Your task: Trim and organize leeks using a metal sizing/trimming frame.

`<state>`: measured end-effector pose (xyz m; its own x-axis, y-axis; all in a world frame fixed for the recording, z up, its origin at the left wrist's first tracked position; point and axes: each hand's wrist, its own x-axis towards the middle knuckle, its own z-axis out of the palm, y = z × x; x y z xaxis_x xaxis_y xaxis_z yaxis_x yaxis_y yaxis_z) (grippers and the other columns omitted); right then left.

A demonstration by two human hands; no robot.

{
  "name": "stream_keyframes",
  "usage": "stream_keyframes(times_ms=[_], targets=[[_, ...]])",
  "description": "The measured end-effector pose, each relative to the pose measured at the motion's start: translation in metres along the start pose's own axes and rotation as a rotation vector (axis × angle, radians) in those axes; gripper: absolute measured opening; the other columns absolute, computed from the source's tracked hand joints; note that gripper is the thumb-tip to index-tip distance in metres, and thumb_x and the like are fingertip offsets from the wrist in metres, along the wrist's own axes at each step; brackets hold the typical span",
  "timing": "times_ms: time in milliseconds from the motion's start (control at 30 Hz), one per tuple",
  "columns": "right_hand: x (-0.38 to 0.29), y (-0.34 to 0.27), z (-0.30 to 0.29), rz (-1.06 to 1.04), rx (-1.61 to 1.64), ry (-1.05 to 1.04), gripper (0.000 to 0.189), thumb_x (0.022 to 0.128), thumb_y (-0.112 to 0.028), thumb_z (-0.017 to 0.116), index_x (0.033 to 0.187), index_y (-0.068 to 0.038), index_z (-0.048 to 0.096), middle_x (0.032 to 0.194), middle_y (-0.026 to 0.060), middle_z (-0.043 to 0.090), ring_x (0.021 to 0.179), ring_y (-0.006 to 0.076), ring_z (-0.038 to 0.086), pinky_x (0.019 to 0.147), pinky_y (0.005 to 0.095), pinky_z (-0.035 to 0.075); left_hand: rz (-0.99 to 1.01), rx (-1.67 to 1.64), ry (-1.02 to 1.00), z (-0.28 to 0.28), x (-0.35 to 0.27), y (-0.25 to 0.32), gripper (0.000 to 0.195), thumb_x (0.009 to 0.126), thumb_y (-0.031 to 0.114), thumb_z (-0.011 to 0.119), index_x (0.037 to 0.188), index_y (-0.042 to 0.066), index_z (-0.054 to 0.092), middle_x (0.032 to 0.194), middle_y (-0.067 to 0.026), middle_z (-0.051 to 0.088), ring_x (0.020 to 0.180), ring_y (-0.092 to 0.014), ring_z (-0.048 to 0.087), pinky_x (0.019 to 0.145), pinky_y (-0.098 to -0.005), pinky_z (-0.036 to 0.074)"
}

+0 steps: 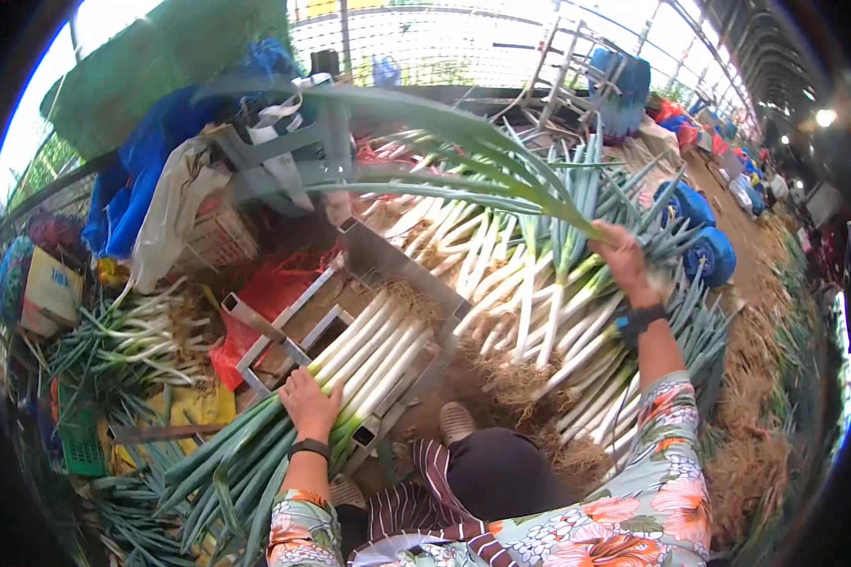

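Observation:
Long-stalked Welsh onions [379,340] lie side by side across a metal frame [376,425], roots towards the far end and green leaves towards me. My left hand [310,404] holds them from above where white turns to green, thumb to the right. Raised over the heap at the right, my right hand [618,259] grips a Welsh onion [539,195] near the base of its leaves. Those leaves sweep left in a blurred arc; its lower end is hard to make out. Beneath that hand spreads a large heap of onions [489,255] with roots attached.
A flat metal plate [397,262] stands at the frame's far end. Red plastic sheeting [269,305] and a smaller onion pile [156,329] lie left. Blue rolls [709,255] sit beyond the heap. Trimmed roots [744,461] litter the right side. A green crate [81,432] is far left.

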<state>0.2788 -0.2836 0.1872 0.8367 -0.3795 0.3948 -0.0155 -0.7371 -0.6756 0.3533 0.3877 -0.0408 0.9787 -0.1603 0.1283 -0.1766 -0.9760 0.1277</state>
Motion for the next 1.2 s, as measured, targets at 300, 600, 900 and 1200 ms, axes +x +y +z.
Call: stream_keyframes(times_ms=[300,600,900,1200], targets=[[-0.082,0.173,0.106,0.577,-0.054,0.156,0.049,0.098,-0.019,0.080,0.144,-0.006,0.073,0.127,0.0271,0.077,0.119,0.0437,0.075,0.108,0.0472,0.059,0.104,0.026,0.043,0.049,-0.010,0.034,0.091,0.093,0.057,0.082,0.154,-0.005,0.057,0.146,-0.0266,0.066,0.139,-0.044,0.060,0.119,-0.0608,0.042],[-0.343,0.343,-0.066,0.629,-0.542,0.665,0.032,0.100,-0.014,0.076,0.130,-0.004,0.071,0.125,0.0236,0.072,0.122,0.0427,0.068,0.108,0.0529,0.055,0.041,0.194,-0.147,0.056,-0.014,0.117,0.090,0.100,0.058,0.074,0.160,-0.006,0.055,0.159,-0.0278,0.059,0.147,-0.045,0.055,0.121,-0.0582,0.042],[-0.349,0.395,-0.107,1.277,-0.539,0.377,0.041,0.103,-0.027,0.077,0.133,0.000,0.068,0.133,0.0307,0.075,0.127,0.0520,0.070,0.107,0.0594,0.057,0.020,0.231,-0.130,0.050,-0.010,0.103,0.087,0.100,0.054,0.075,0.160,-0.007,0.053,0.156,-0.0274,0.059,0.146,-0.046,0.054,0.121,-0.0588,0.041],[-0.308,0.363,-0.111,0.958,0.751,0.810,0.030,0.103,-0.017,0.076,0.111,-0.005,0.050,0.093,0.0111,0.066,0.061,0.0213,0.064,0.053,0.0413,0.057,0.075,0.231,-0.031,0.070,-0.013,0.102,0.089,0.098,0.053,0.077,0.160,-0.006,0.053,0.157,-0.0273,0.058,0.145,-0.046,0.055,0.122,-0.0591,0.039]])
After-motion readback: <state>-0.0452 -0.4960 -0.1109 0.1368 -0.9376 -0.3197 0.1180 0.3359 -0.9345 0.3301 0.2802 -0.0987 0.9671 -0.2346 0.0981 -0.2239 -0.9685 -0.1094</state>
